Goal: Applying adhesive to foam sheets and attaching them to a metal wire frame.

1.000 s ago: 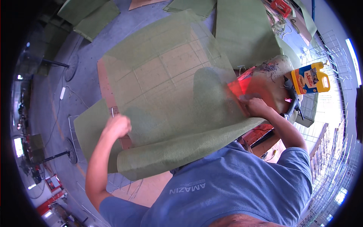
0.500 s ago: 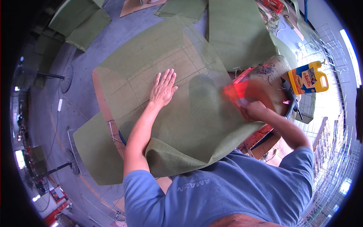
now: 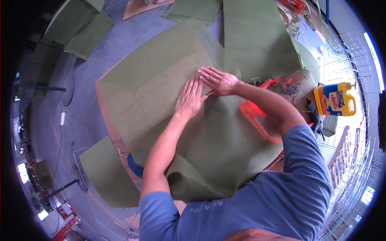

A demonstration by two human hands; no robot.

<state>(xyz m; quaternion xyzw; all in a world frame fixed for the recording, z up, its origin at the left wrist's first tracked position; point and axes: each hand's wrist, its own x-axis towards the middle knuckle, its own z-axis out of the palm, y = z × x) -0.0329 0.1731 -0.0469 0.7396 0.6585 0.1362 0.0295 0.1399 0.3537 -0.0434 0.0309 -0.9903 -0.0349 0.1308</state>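
Observation:
Green mesh fabric [image 3: 157, 76] lies over a wire grid whose lines show through it, and its near part bunches up toward my body. My left hand [image 3: 189, 99] lies on the fabric with its fingers stretched out. Beside it, my right hand [image 3: 220, 81] is also flat on the fabric, fingers extended, the two hands touching or nearly so. Neither holds anything. To the right, under my right forearm, a red-orange hand tool with a looped handle [image 3: 257, 122] rests on the fabric; its exact kind is unclear.
A yellow jug [image 3: 335, 99] stands at the right, beside a stained, rounded surface [image 3: 299, 86] and a black tool [image 3: 314, 116]. More green fabric [image 3: 257, 36] stretches away at the far side. Wire grids [image 3: 354, 180] are stacked at the right. Folded green pieces [image 3: 86, 36] sit far left.
My right hand has left the red-orange tool on the fabric and moved left and away from me to beside my left hand. My left hand has slid right and slightly nearer.

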